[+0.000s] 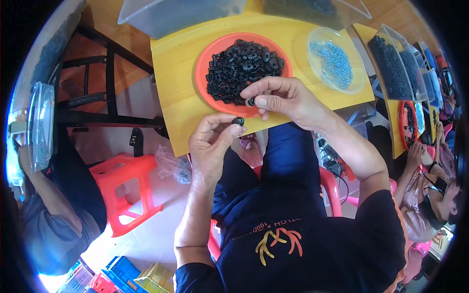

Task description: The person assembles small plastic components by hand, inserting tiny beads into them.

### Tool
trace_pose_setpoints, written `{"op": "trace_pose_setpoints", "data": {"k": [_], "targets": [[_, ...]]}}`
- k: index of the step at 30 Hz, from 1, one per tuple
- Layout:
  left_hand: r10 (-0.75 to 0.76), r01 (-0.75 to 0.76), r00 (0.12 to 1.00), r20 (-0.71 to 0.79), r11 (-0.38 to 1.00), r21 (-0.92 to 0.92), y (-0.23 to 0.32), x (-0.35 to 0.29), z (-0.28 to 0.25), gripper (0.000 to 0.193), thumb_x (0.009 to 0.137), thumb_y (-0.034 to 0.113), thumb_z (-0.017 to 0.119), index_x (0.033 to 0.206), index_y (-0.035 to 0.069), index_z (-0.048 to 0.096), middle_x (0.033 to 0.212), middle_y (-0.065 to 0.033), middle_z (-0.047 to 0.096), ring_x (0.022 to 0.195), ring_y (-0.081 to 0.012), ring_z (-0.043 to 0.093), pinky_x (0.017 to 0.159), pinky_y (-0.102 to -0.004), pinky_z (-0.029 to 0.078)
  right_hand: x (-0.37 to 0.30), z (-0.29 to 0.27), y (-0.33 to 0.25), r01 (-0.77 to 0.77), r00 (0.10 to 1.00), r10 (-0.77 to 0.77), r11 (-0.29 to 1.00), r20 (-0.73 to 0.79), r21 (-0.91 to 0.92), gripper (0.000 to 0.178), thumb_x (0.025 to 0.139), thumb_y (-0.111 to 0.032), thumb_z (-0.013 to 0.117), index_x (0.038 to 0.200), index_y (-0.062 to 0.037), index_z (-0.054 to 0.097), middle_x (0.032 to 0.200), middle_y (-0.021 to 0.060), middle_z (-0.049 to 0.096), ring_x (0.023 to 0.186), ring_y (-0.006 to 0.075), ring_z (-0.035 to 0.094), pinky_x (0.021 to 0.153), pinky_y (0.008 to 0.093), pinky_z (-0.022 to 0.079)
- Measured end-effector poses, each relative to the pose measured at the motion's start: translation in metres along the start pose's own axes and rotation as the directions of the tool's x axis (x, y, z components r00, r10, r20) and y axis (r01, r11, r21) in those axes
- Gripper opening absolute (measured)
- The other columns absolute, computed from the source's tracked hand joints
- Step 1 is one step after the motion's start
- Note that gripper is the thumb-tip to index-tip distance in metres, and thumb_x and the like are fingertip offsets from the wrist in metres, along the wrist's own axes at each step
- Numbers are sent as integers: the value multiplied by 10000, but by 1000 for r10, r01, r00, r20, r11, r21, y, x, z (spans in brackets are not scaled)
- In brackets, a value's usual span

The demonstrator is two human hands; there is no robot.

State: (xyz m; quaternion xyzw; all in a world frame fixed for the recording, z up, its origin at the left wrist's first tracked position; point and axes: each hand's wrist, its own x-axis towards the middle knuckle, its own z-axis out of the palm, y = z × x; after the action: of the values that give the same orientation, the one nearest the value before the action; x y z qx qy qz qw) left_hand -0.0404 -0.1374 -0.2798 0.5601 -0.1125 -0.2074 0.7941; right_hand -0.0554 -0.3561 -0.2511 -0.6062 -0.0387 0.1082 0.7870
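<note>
Just off the near edge of the yellow table, my left hand point(211, 141) pinches a small black plastic part point(238, 121) between thumb and fingertips. My right hand point(288, 100) is closed at the near rim of a red round tray point(201, 73), a small dark piece point(251, 101) pinched between its thumb and fingers. What kind of piece that is, I cannot make out. Many small black plastic parts point(244, 63) lie heaped in the tray. To the right of it, a clear round tub point(360, 58) contains many small shiny, bluish-silver pieces point(333, 63).
Clear plastic bins point(181, 19) stand along the table's far side. A red stool point(124, 180) is on the floor at left, near a seated person point(63, 219). Other people point(435, 195) sit at a further table on the right. Crates point(122, 273) stand at lower left.
</note>
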Motion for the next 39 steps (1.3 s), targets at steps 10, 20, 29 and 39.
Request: {"op": "trace_pose_setpoints", "data": {"k": [10,20,29,39], "targets": [[177,-178,984,-19,978,-113,0,13,21,159,902,-32,611,1055,-9,579,1121,-165,646,978,-188,643,887,-313,515,-9,18,7,107,979,-79,984,-188,143,180,913,-74,649,1080,-8,661,1024,69,676,872,109,630,811,249,515],[163,-160,986,14,978,-131,-1,18,18,152,902,-30,616,1047,5,586,1144,-156,646,1031,-164,626,929,-293,493,-13,16,-1,224,892,-441,623,-100,-749,211,880,-42,668,1088,-9,677,957,68,686,880,120,648,755,265,526],[46,-41,998,38,992,-124,-4,17,13,187,916,51,636,1089,14,578,984,-108,660,889,-188,652,817,-311,511,-11,19,-14,-26,972,20,999,-234,-23,205,911,-200,681,1028,-32,697,881,14,665,718,57,561,606,201,443],[64,-61,997,37,994,-88,-3,16,16,185,905,35,652,1071,-5,581,962,-91,661,893,-160,667,831,-290,534,-12,36,5,-8,962,59,982,-266,189,203,933,-218,656,1011,-31,675,853,8,654,756,57,597,607,184,455]]}}
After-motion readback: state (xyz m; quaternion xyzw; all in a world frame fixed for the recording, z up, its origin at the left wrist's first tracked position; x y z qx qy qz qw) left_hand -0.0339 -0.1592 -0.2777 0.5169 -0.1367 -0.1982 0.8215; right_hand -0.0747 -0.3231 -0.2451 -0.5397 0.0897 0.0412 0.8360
